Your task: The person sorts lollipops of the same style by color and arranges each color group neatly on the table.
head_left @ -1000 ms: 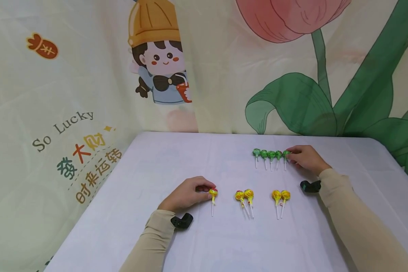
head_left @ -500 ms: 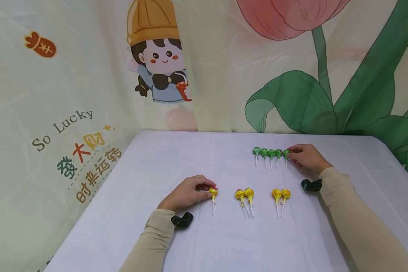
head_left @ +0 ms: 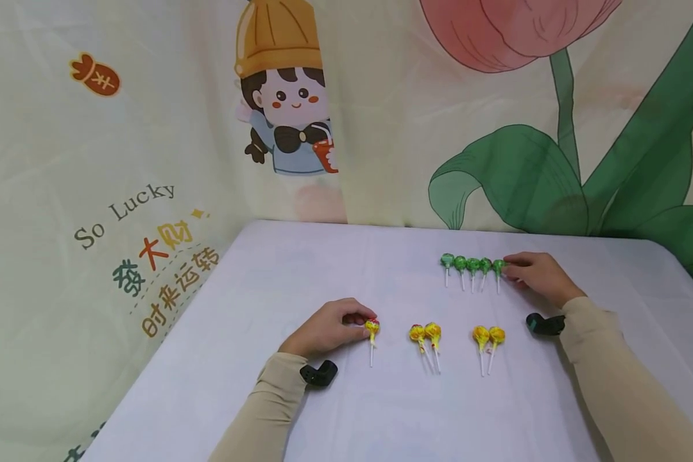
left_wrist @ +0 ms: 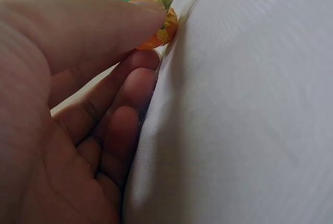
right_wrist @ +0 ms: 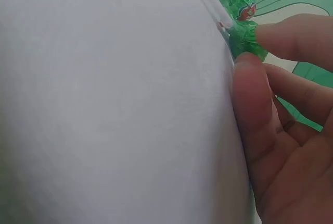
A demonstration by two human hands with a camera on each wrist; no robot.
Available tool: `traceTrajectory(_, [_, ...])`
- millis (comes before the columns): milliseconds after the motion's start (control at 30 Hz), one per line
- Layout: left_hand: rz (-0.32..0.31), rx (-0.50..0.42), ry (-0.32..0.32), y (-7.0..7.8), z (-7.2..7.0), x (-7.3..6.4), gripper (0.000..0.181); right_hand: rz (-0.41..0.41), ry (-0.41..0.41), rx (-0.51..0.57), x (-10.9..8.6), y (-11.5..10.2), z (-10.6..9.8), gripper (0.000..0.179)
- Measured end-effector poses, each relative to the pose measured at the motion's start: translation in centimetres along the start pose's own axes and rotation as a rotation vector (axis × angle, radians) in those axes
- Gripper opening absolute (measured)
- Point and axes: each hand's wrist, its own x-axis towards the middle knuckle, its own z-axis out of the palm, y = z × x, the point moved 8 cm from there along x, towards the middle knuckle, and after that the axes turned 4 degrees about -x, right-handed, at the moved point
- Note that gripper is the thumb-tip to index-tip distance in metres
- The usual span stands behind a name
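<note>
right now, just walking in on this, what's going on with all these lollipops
A person is handling lollipops on a white-covered table. The left hand pinches a single yellow lollipop by its head. The right hand pinches a green lollipop at the right end of a row, with four other green lollipops lined up beside it. Nearer the person than that row lie two separate pairs of yellow lollipops, to the right of the single one.

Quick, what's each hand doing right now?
Left hand: closed, pinching the lone yellow lollipop by its head.
Right hand: closed, pinching the rightmost green lollipop by its head.
</note>
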Motion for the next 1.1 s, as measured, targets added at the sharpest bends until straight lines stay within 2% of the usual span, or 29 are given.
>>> traceTrajectory(200, [-0.004, 0.01, -0.002, -0.1, -0.2, 0.0, 0.027, 0.018, 0.018, 0.032, -0.3, -0.1, 0.0, 0.054])
traceTrajectory(467, [0.006, 0.008, -0.004, -0.2, -0.3, 0.2, 0.025, 0.045, 0.028, 0.104, -1.3, 0.8, 0.3, 0.067])
traceTrajectory(633, [0.004, 0.008, -0.006, 0.1, -0.3, 0.3, 0.026, 0.063, 0.035, 0.135, -2.1, 1.0, 0.3, 0.069])
traceTrajectory(1100, [-0.007, -0.004, -0.016, -0.5, -0.1, 0.3, 0.024, 0.048, 0.068, 0.188, -3.7, 0.9, 0.5, 0.058])
